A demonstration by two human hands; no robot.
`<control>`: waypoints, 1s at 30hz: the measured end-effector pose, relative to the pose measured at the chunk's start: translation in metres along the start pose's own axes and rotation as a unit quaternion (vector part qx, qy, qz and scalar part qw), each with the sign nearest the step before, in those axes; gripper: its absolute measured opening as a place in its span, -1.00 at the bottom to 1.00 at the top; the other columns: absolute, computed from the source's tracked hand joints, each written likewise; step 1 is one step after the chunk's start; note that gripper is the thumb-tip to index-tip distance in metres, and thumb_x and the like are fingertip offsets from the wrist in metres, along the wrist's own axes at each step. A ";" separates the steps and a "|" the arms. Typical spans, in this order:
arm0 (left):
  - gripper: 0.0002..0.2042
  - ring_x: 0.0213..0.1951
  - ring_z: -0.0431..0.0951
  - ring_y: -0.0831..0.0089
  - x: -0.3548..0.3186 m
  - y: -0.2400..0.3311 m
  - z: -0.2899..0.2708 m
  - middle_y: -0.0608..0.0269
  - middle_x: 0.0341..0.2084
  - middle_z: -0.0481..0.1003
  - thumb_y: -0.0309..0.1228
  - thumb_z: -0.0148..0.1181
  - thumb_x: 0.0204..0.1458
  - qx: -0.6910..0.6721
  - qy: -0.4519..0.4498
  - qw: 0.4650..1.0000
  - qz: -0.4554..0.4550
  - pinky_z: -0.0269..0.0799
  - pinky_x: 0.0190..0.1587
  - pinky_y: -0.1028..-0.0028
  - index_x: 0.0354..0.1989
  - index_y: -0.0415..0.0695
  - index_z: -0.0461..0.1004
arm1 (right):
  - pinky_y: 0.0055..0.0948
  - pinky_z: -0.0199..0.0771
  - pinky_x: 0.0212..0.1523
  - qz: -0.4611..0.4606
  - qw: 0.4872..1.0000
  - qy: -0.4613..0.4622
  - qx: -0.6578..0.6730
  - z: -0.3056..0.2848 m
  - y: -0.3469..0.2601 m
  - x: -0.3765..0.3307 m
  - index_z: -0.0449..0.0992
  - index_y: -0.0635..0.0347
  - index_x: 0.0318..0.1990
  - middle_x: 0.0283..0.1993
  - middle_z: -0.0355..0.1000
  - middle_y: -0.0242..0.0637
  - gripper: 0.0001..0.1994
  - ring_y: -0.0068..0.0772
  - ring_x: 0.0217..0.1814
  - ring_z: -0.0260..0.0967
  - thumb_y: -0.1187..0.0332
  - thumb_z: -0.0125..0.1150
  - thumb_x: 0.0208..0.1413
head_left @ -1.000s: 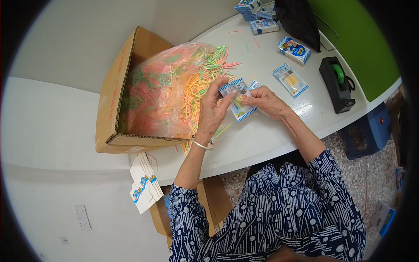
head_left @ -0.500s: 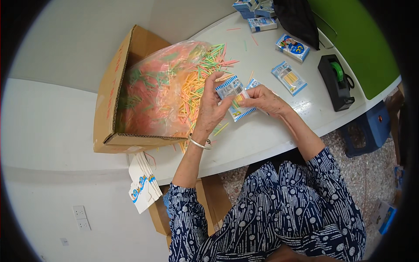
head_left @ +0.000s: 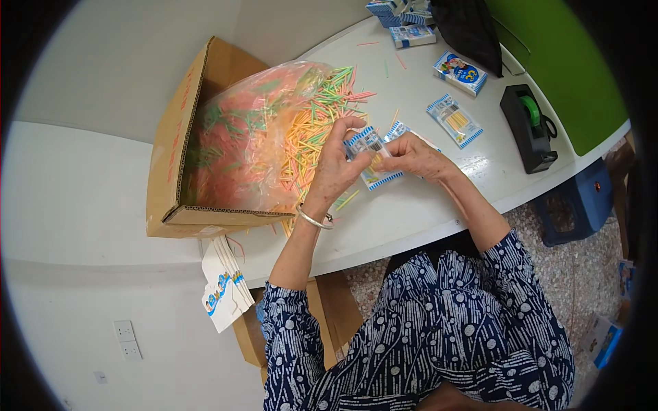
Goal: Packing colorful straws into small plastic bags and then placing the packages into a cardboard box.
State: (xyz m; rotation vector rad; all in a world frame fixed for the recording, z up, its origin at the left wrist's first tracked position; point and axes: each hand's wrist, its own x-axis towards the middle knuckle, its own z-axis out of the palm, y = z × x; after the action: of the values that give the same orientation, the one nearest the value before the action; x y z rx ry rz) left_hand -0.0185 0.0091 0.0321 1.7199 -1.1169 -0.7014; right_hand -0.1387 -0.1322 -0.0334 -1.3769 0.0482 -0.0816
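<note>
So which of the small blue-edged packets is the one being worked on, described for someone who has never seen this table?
Start at the open brown cardboard box with its clear bag of coloured sticks on the white table. Just right of the spilled sticks, both hands meet over a small clear blue-edged packet. Unlike the similar packets lying flat near the black tape dispenser, this one is between the fingers.
</note>
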 end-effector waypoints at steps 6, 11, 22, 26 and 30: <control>-0.56 -0.19 0.45 0.55 0.005 -0.003 -0.001 0.24 -0.22 0.41 -0.57 0.23 -0.06 0.028 0.015 0.997 0.064 0.41 -0.13 0.56 0.01 -0.22 0.23 | -0.66 0.18 -0.44 -0.008 0.999 0.036 0.000 -0.002 -0.007 -0.003 0.60 0.27 -0.34 -0.51 0.44 -0.51 -0.76 -0.78 -0.48 0.23 0.26 0.26 -0.03; -0.59 -0.22 0.45 0.55 0.011 -0.001 0.015 0.24 -0.25 0.42 -0.56 0.23 -0.05 0.058 0.035 0.995 0.070 0.41 -0.17 0.55 0.00 -0.24 0.25 | -0.66 0.14 -0.48 0.008 0.998 0.054 -0.042 -0.014 -0.014 -0.016 0.60 0.26 -0.34 -0.53 0.40 -0.52 -0.75 -0.77 -0.50 0.19 0.22 0.25 -0.02; -0.69 -0.46 0.43 0.37 0.035 -0.065 0.057 0.15 -0.48 0.42 -0.37 0.31 -0.11 0.348 0.127 0.919 0.133 0.35 -0.40 0.43 -0.26 -0.25 0.37 | -0.45 0.29 -0.24 0.163 0.836 0.264 -0.453 -0.126 -0.029 -0.069 0.55 0.34 -0.29 -0.26 0.40 -0.19 -0.63 -0.37 -0.27 0.32 0.17 0.27 -0.12; -0.76 -0.50 0.43 0.30 0.040 -0.080 0.060 0.10 -0.55 0.42 -0.40 0.29 -0.14 0.359 0.195 0.896 0.171 0.32 -0.46 0.35 -0.37 -0.26 0.39 | -0.29 0.27 -0.01 0.003 0.695 0.397 -0.599 -0.108 -0.008 -0.072 0.41 0.33 -0.09 -0.11 0.33 -0.05 -0.51 -0.10 -0.06 0.27 0.21 0.31 -0.18; -0.86 -0.59 0.44 0.37 0.040 -0.083 0.050 0.13 -0.65 0.43 -0.48 0.22 -0.11 0.244 0.176 0.951 0.076 0.32 -0.52 0.42 -0.47 -0.27 0.39 | -0.24 0.26 0.04 0.024 0.706 0.359 -0.611 -0.065 -0.020 -0.044 0.39 0.30 -0.07 -0.08 0.34 -0.05 -0.51 -0.10 -0.02 0.26 0.24 0.34 -0.17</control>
State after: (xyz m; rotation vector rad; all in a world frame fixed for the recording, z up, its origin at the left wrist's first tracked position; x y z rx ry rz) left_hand -0.0120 -0.0342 -0.0626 2.0373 -1.2124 -0.0058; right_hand -0.1880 -0.1961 -0.0267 -2.6014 0.9490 -0.6396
